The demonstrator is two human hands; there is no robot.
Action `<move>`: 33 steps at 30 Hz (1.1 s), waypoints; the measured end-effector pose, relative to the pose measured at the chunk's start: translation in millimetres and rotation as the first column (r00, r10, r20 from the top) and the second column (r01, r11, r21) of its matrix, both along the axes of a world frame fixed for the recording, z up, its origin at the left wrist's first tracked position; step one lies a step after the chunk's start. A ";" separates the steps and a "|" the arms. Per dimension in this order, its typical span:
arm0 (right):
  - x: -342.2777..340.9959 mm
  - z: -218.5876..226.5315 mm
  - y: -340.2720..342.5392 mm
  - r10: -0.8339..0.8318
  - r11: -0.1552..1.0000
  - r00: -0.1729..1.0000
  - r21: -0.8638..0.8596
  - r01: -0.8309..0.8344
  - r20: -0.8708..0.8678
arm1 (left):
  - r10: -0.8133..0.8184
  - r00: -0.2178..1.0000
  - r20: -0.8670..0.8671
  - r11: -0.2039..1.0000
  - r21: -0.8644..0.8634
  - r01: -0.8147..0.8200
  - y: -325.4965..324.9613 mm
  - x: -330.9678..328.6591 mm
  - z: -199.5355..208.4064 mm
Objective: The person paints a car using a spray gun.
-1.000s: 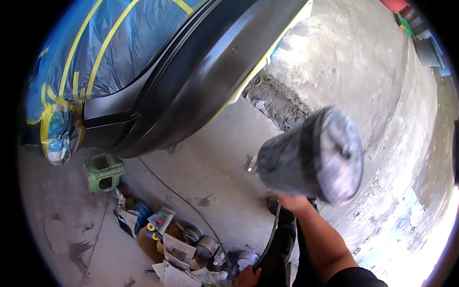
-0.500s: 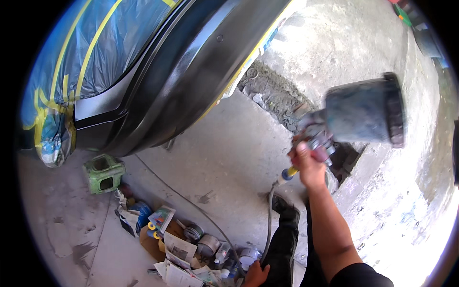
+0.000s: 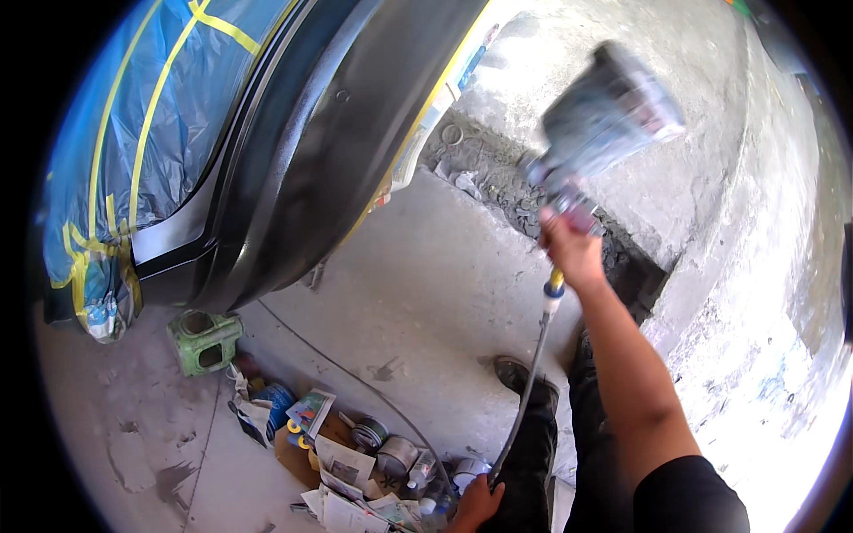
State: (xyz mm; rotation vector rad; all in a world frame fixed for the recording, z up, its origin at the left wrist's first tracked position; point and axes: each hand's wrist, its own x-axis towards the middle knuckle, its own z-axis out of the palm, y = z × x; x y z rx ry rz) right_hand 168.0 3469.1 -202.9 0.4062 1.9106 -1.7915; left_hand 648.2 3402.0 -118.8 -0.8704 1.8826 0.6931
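Note:
My right hand [image 3: 576, 252] is closed around the grip of a paint spray gun [image 3: 597, 124], whose large stained cup is blurred by motion. From the base of its grip, past a yellow and blue fitting, a grey air hose [image 3: 528, 389] runs down toward my body. Near the lower edge my left hand [image 3: 480, 505] is closed around that hose beside my leg. To the left of the gun, well apart from it, stands a dark, glossy car body panel [image 3: 311, 178]. Blue masking film [image 3: 160, 107] with yellow tape covers the area beyond it.
A green crate-like stand [image 3: 206, 342] sits on the concrete floor under the car's end. Cans, bottles and papers crowd a cardboard box [image 3: 293, 457] near my left hand. A broken trench with rubble [image 3: 498, 178] cuts the floor ahead. Hose also crosses the floor leftward.
My right hand has carried the spray gun farther away and slightly left, and the cup now tilts upward. The view has shifted a little. My left hand stays on the hose.

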 end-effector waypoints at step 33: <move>-47.2 185.1 114.7 -0.138 0.986 0.961 0.059 0.156 -0.238 | 0.130 0.990 0.045 0.974 -0.194 -0.119 -4.1 -43.0 40.1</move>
